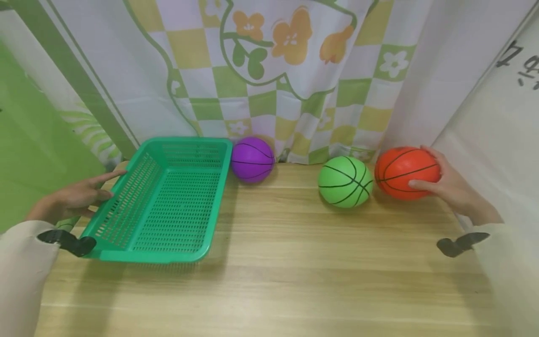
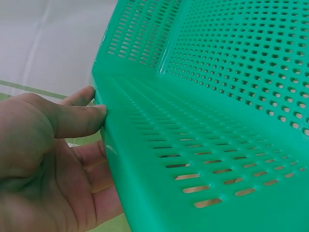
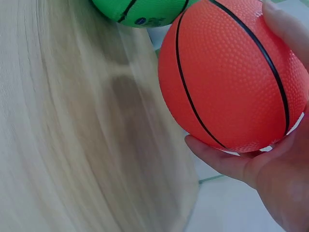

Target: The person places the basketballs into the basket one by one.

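On the left, my left hand (image 1: 82, 196) holds the side rim of a green plastic basket (image 1: 147, 256). In the left wrist view its thumb (image 2: 82, 120) lies against the rim edge, with the other fingers outside the wall. Nothing lies in the basket. At the far right, my right hand (image 1: 459, 189) grips a red toy basketball (image 1: 402, 171) from its right side, thumb and fingers spread around it. A green toy basketball (image 1: 345, 181) sits just left of the red one. A purple toy basketball (image 1: 252, 160) rests beside the basket's far right corner.
The balls and basket are on a light wooden table (image 1: 294, 271). Behind its far edge hangs a checked, flowered curtain (image 1: 269, 107). White cloth (image 1: 501, 140) closes off the right side, and a green panel (image 1: 33, 131) stands at left.
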`<action>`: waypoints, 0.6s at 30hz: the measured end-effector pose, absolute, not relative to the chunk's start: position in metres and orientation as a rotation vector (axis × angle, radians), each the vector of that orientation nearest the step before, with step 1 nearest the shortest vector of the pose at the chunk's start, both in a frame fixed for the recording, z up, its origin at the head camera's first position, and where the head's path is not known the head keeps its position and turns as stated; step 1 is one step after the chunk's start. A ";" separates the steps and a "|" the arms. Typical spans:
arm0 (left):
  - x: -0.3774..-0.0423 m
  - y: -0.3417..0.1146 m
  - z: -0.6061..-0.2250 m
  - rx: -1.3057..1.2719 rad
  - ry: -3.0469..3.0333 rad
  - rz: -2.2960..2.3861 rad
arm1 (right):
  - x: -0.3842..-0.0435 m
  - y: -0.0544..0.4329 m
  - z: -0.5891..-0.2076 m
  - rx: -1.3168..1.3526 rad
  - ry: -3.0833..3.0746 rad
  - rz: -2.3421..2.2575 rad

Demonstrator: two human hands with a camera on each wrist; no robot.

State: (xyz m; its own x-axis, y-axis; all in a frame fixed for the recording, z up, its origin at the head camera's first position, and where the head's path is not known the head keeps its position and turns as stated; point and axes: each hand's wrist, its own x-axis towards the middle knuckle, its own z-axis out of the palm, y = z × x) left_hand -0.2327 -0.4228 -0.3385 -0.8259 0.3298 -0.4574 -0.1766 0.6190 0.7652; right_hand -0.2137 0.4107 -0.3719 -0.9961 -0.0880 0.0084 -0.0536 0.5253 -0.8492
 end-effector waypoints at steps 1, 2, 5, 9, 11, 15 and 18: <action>-0.233 -0.423 -0.339 0.121 2.270 1.158 | -0.213 0.412 -0.370 -0.144 2.710 -1.509; -0.233 -0.423 -0.339 0.120 2.267 1.163 | -0.212 0.414 -0.368 -0.155 2.714 -1.502; -0.233 -0.423 -0.339 0.121 2.257 1.179 | -0.209 0.416 -0.362 -0.173 2.731 -1.483; -0.233 -0.423 -0.338 0.134 2.257 1.174 | -0.204 0.415 -0.354 -0.176 2.745 -1.464; -0.233 -0.422 -0.338 0.138 2.265 1.163 | -0.203 0.413 -0.351 -0.189 2.751 -1.455; -0.233 -0.422 -0.336 0.152 2.272 1.135 | -0.200 0.408 -0.345 -0.241 2.762 -1.421; -0.232 -0.421 -0.335 0.153 2.279 1.120 | -0.198 0.405 -0.342 -0.258 2.761 -1.395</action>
